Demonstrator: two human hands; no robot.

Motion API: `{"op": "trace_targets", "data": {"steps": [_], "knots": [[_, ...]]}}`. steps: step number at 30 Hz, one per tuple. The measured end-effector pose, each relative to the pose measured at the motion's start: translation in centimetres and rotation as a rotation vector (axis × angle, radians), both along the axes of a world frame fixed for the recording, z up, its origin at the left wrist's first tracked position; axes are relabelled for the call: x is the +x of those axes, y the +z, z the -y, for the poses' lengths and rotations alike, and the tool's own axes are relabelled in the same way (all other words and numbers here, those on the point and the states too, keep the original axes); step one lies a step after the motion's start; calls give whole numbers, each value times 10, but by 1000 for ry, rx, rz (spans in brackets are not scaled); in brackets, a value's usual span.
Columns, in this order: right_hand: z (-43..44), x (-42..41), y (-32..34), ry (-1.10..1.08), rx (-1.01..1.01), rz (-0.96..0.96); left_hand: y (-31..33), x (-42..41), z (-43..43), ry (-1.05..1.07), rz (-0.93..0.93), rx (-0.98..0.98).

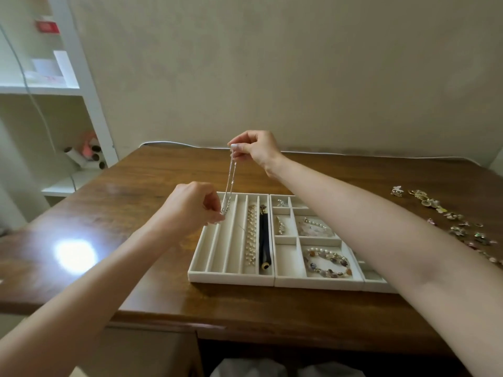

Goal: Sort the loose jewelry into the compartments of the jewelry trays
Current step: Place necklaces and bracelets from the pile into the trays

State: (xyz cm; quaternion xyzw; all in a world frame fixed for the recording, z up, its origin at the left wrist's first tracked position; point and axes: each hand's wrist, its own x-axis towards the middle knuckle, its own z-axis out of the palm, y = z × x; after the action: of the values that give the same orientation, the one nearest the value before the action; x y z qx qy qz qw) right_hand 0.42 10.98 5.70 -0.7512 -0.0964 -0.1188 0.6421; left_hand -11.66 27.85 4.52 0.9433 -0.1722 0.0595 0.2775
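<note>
A thin silver chain necklace (230,178) hangs doubled above the left tray. My right hand (254,148) pinches its top end, raised over the tray's far edge. My left hand (194,206) pinches its lower end just above the leftmost slots. The left cream tray (198,276) has long narrow slots; one holds a pearl strand (251,235), the last a black cord piece (263,240). The middle tray (285,280) has boxed compartments holding a beaded bracelet (329,262), a pearl piece (315,225) and small silver items (281,203).
Several loose earrings and charms (449,216) lie scattered on the brown wooden table (136,202) at the right. A third tray (374,278) peeks out under my right forearm. White shelves (68,88) stand at the left.
</note>
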Motion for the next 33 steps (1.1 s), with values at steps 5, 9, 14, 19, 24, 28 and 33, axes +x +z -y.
{"op": "trace_targets", "data": {"steps": [5, 9, 14, 19, 24, 28, 33], "knots": [[0, 6, 4, -44, -11, 29, 14, 4, 2, 24, 84, -63], [1, 9, 6, -52, -13, 33, 16, 6, 2, 5, 104, -85], [0, 7, 2, 6, -47, 10, 9, 5, 1, -25, 62, -73], [-3, 1, -10, 47, -98, -40, -8, 2, 1, -67, -54, 23], [-5, -2, -27, 136, -236, -133, -26, -5, 4, -98, -55, 192], [-5, -6, -40, 150, -325, -164, -29, -7, 2, -112, -80, 215], [-5, -9, -47, 113, -460, -160, -26, -11, 3, -121, -117, 302]]}}
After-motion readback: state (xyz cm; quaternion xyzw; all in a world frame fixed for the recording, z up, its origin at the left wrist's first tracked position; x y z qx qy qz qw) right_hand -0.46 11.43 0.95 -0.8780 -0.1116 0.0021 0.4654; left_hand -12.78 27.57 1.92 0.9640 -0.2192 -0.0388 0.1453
